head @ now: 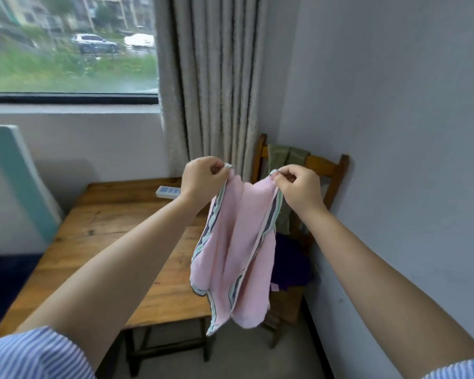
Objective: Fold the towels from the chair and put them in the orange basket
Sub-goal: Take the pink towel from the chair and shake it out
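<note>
A pink towel (237, 258) with striped green and dark edges hangs in the air in front of me. My left hand (203, 179) pinches its upper left corner and my right hand (298, 188) pinches its upper right corner, the two hands close together. Behind it stands a wooden chair (330, 166) against the wall. A green towel (283, 157) is draped over the chair's backrest and a dark purple cloth (292, 265) lies on its seat. No orange basket is in view.
A wooden table (115, 225) stands to the left of the chair, with a white power strip (168, 191) at its far edge. A grey curtain (216, 77) and a window are behind. A teal and white board (17, 176) leans at the left wall.
</note>
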A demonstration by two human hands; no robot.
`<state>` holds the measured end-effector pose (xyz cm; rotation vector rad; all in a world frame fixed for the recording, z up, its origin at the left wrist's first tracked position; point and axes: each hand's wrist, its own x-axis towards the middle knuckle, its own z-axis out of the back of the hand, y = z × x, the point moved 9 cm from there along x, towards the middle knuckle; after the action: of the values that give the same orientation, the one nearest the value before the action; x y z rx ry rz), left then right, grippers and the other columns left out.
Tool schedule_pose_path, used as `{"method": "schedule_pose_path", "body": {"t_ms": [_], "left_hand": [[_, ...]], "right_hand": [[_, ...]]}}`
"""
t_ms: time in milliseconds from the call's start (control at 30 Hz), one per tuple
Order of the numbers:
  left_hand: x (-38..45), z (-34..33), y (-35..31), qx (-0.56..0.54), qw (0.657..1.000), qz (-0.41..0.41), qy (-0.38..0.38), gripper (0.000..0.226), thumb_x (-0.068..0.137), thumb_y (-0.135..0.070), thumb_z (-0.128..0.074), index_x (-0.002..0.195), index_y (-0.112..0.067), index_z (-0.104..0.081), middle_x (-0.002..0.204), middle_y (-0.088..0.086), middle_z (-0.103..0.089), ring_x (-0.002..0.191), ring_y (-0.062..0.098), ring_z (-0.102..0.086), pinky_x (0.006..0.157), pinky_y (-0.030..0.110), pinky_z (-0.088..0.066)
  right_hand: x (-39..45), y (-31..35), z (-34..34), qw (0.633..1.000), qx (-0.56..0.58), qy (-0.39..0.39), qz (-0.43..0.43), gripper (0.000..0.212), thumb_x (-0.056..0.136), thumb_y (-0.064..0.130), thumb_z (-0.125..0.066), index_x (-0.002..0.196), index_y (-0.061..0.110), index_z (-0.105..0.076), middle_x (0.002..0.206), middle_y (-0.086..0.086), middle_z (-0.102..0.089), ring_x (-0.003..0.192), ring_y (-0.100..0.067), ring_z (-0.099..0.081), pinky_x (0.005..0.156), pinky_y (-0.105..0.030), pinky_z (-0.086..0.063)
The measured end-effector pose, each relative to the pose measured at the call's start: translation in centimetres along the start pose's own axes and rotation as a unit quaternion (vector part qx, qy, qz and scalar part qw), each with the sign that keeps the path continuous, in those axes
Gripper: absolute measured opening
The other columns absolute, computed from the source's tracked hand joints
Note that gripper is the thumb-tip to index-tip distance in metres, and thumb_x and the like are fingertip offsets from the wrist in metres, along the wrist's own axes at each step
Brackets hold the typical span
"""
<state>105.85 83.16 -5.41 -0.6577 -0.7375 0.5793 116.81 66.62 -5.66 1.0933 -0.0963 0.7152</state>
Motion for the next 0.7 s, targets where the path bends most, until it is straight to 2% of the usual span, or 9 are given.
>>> {"method": "schedule_pose_path", "body": {"t_ms": [100, 167, 267, 367, 467, 533, 700], "left_hand": [[-2.1, 2.1, 2.1, 0.026, 0.999, 0.022, 0.002, 0.018, 0.085, -0.016, -0.061, 0.081, 0.000, -0.068, 0.069, 0.004, -0.054, 0.072, 0.017, -0.046, 0.061, 0.024, -0.027], [-2.8, 4.2, 4.1, 0.054, 0.998, 0.044, -0.005, 0.019, 0.085, -0.017, -0.060, 0.083, -0.001, -0.069, 0.071, 0.004, -0.055, 0.073, 0.016, -0.047, 0.063, 0.023, -0.027], [-2.8, 6.7, 7.0, 0.072, 0.995, 0.071, -0.011, 0.020, 0.085, -0.018, -0.059, 0.083, -0.001, -0.068, 0.072, 0.007, -0.057, 0.074, 0.021, -0.048, 0.063, 0.023, -0.028], [-1.8, 9.3, 9.8, 0.081, 0.992, 0.091, -0.012, 0.022, 0.086, -0.019, -0.058, 0.090, -0.001, -0.070, 0.089, 0.014, -0.068, 0.089, 0.028, -0.058, 0.069, 0.023, -0.033], [0.2, 12.3, 13.2, 0.092, 0.991, 0.094, -0.022, 0.023, 0.088, -0.021, -0.057, 0.095, -0.003, -0.070, 0.098, 0.013, -0.070, 0.096, 0.028, -0.059, 0.073, 0.024, -0.036], [2.1, 14.2, 15.9, 0.094, 0.991, 0.094, -0.025, 0.023, 0.089, -0.020, -0.056, 0.095, -0.003, -0.070, 0.099, 0.013, -0.070, 0.096, 0.027, -0.060, 0.074, 0.024, -0.038], [7.9, 19.3, 24.9, 0.129, 0.984, 0.122, 0.000, 0.024, 0.089, -0.023, -0.057, 0.094, -0.004, -0.071, 0.101, 0.013, -0.070, 0.098, 0.027, -0.061, 0.078, 0.027, -0.042]], "right_hand": [[-1.7, 1.4, -2.8, 0.998, -0.010, 0.055, 0.011, 0.019, 0.088, 0.010, -0.056, 0.091, -0.004, -0.069, 0.088, -0.016, -0.068, 0.077, -0.014, -0.053, 0.059, -0.009, -0.039], [-2.4, 2.9, -5.4, 0.996, -0.013, 0.080, 0.023, 0.019, 0.088, 0.010, -0.057, 0.091, -0.005, -0.069, 0.090, -0.019, -0.069, 0.078, -0.015, -0.053, 0.068, -0.021, -0.042], [-2.4, 4.8, -8.6, 0.995, -0.006, 0.098, 0.027, 0.019, 0.087, 0.010, -0.057, 0.090, -0.004, -0.069, 0.090, -0.020, -0.069, 0.078, -0.021, -0.056, 0.073, -0.028, -0.044], [-1.6, 6.5, -12.0, 0.994, -0.019, 0.107, 0.028, 0.019, 0.087, 0.012, -0.058, 0.088, -0.004, -0.069, 0.091, -0.019, -0.070, 0.085, -0.027, -0.060, 0.070, -0.025, -0.038], [0.3, 8.7, -16.9, 0.992, -0.035, 0.118, 0.035, 0.019, 0.086, 0.013, -0.059, 0.089, -0.003, -0.069, 0.092, -0.019, -0.070, 0.083, -0.027, -0.058, 0.062, -0.020, -0.029], [1.8, 10.1, -20.4, 0.991, -0.038, 0.120, 0.034, 0.019, 0.086, 0.013, -0.059, 0.089, -0.002, -0.069, 0.093, -0.018, -0.070, 0.082, -0.024, -0.057, 0.064, -0.020, -0.030], [6.5, 12.5, -31.0, 0.989, -0.069, 0.134, 0.009, 0.019, 0.086, 0.014, -0.060, 0.091, -0.001, -0.070, 0.098, -0.018, -0.070, 0.097, -0.029, -0.061, 0.072, -0.024, -0.037]]}}
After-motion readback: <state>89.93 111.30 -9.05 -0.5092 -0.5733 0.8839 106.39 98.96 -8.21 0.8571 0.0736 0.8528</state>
